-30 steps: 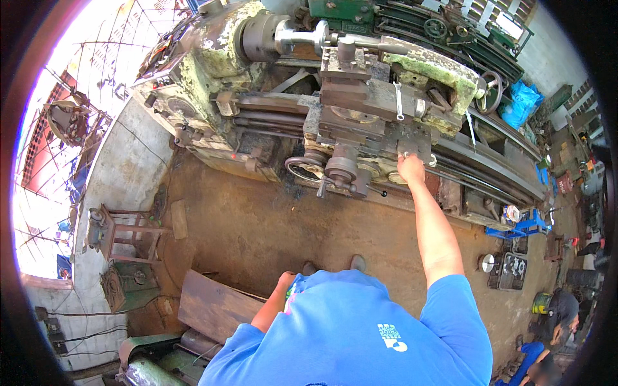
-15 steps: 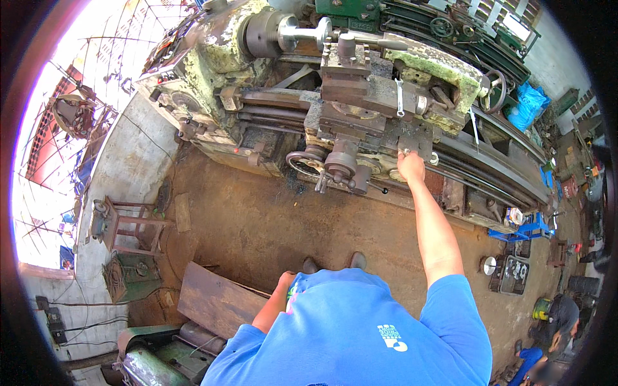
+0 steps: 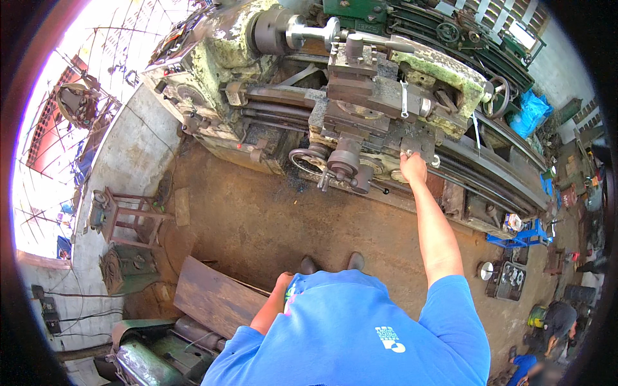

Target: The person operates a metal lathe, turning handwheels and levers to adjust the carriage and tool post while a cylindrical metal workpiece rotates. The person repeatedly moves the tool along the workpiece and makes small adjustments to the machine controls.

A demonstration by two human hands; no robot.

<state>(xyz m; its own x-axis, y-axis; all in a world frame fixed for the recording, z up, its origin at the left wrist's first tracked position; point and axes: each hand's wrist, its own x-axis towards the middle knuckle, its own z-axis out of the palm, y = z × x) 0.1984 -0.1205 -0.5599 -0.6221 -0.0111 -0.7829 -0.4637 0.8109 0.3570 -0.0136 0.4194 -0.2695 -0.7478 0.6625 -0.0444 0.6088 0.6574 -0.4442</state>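
Right hand: right of centre, fingers curled against the lathe carriage; what they grip is too small to tell.
Left hand: lower centre, beside the blue shirt, fingers bent; I cannot tell whether it holds anything.
Lathe: across the upper half, long axis slanting from upper left down to right; top edge crops its headstock.
Silver workpiece: upper centre, pointing right from the chuck.
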